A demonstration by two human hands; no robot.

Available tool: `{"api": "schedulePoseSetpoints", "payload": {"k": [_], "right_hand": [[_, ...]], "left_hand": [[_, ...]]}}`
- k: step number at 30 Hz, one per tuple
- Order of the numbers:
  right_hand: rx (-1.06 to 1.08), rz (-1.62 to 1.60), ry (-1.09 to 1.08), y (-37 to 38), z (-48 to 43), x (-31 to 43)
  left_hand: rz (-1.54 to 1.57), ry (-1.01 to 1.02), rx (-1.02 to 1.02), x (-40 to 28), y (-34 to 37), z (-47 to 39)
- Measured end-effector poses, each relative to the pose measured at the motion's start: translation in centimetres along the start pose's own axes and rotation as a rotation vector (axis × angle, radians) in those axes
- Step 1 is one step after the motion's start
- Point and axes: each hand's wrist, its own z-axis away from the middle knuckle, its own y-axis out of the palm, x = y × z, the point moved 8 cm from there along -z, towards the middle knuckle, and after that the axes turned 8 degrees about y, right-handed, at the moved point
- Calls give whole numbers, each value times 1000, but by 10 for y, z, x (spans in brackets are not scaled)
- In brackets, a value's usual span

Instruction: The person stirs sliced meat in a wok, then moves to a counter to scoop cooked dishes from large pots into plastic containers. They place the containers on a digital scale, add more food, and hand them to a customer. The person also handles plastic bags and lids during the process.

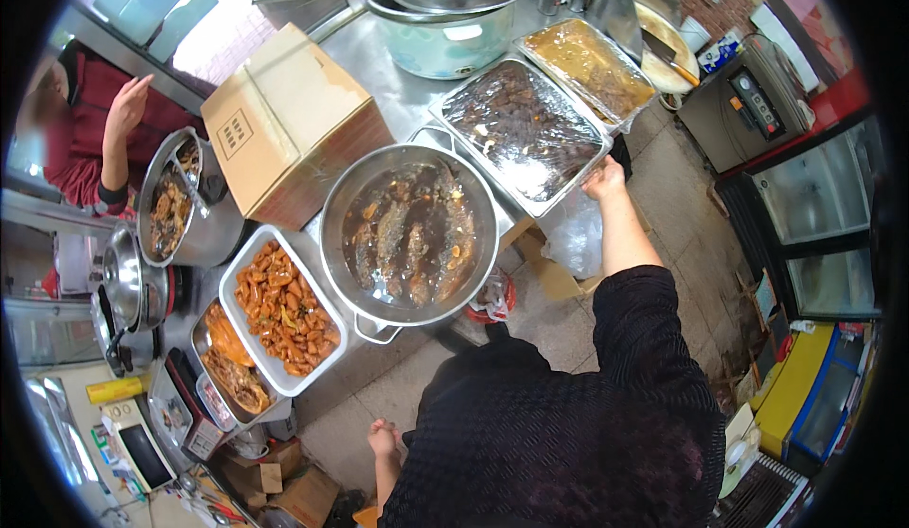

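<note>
My right hand is at the near right corner of a metal tray of dark cooked food under cling film. It appears to grip the rim, with some fingers hidden. Low at my side, my left hand hangs with its fingers curled and nothing visible in it. Directly before me a wide two-handled metal pot holds several whole fish in dark sauce. Beyond the gripped tray lies a second film-covered tray with yellowish contents.
A cardboard box stands behind the fish pot. Left of it are a white tray of glossy brown pieces and a divided metal pot. A lidded enamel pot stands at the back. Another person's hand is raised at left.
</note>
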Motion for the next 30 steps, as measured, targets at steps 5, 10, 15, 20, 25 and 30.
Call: {"api": "schedulePoseSetpoints", "payload": {"k": [5,10,15,20,25,30], "right_hand": [[-163,-38,-29,-18,-4,26],[-421,99,-356,-8,27,57],[-487,521,-880,65,77,71],[-276,999,-1093,181,107,4],[-58,1205,-936,250,107,-100],[-16,1518,-876,264,114,-144]], "left_hand": [[46,-18,-75,30,-19,16],[-65,-33,-174,80,-45,24],[-84,60,-178,111,-54,13],[76,-6,-152,103,-42,19],[135,-121,-5,95,-40,11],[305,-153,67,129,-60,-6]]}}
